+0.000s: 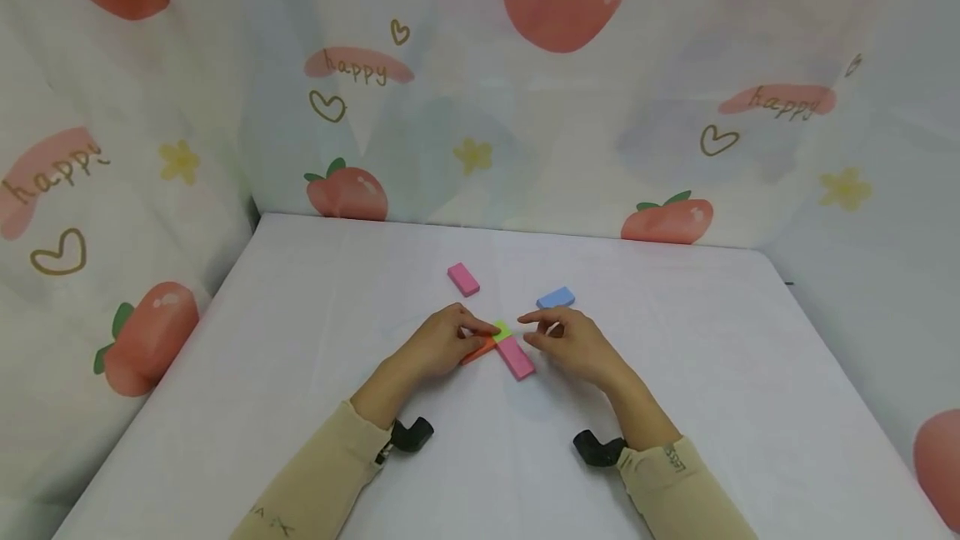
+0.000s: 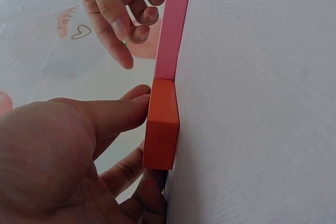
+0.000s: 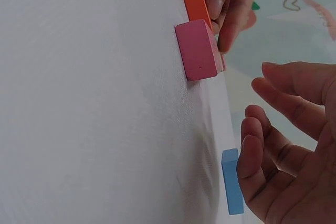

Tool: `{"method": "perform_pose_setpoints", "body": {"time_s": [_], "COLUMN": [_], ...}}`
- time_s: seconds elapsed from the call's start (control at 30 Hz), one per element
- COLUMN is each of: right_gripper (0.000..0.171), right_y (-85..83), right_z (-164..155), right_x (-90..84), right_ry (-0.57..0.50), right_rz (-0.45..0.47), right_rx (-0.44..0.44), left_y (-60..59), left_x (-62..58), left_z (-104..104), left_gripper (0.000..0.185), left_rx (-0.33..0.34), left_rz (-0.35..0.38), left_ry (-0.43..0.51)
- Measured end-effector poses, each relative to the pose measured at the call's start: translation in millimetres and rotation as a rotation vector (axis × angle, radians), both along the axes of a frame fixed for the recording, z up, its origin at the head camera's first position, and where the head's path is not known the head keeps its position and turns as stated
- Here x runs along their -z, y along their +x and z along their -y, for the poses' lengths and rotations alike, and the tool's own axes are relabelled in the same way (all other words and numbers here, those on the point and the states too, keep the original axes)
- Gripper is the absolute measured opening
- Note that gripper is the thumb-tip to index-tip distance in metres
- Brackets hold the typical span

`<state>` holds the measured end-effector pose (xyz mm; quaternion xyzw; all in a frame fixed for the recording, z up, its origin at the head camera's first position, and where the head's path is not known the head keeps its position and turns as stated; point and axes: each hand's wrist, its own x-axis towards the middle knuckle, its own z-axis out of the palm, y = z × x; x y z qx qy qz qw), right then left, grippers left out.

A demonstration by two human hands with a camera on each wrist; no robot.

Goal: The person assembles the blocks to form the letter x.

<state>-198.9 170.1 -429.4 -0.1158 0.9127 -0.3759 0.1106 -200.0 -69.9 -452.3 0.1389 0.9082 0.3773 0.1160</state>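
Observation:
My left hand point(image 1: 441, 342) holds an orange block point(image 1: 480, 349) by its sides, with the index fingertip at a small yellow-green block point(image 1: 502, 331). A pink block point(image 1: 516, 358) lies with one end against the green and orange ones, so the three form a corner on the table. In the left wrist view the thumb rests along the upper edge of the orange block point(image 2: 162, 129) and the other fingers are beyond it. To the right of the green block, my right hand point(image 1: 573, 343) hovers with loosely bent fingers, holding nothing.
A second pink block point(image 1: 463, 279) lies farther back, left of the middle. The blue block point(image 1: 556, 297) is just beyond the right hand. A white cloth covers the table point(image 1: 300, 290), and printed curtains point(image 1: 480, 107) stand behind and at both sides.

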Motion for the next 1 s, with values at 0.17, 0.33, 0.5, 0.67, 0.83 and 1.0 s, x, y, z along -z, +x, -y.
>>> {"method": "perform_pose_setpoints", "body": {"time_s": [0.17, 0.33, 0.5, 0.67, 0.83, 1.0], "right_gripper": [0.029, 0.029, 0.030, 0.030, 0.030, 0.031], "right_y": [-5.0, -9.8, -13.2, -17.4, -23.4, -29.6], "right_z": [-0.6, -3.3, -4.9, -5.4, -7.3, -11.2], "right_x": [-1.1, -1.7, -3.1, -5.0, -9.2, -13.6], "right_ry": [-0.001, 0.004, 0.000, 0.014, 0.030, 0.028], "right_rz": [-0.014, -0.053, -0.056, -0.067, -0.109, -0.146], "right_rx": [-0.010, -0.009, -0.001, 0.014, 0.041, 0.077], "left_y": [-2.0, -2.6, -2.3, -2.0, -1.6, -1.1], "left_x": [2.7, 4.0, 3.9, 4.9, 4.9, 4.3], "left_z": [2.3, 3.2, 3.3, 2.4, 2.0, 1.9], "left_gripper": [0.024, 0.024, 0.024, 0.024, 0.024, 0.024], "left_rx": [-0.005, -0.003, -0.003, -0.009, -0.005, -0.005], "left_rz": [-0.003, 0.009, 0.013, 0.025, 0.023, 0.023], "left_ry": [-0.005, 0.003, 0.010, 0.009, 0.013, 0.015]}}
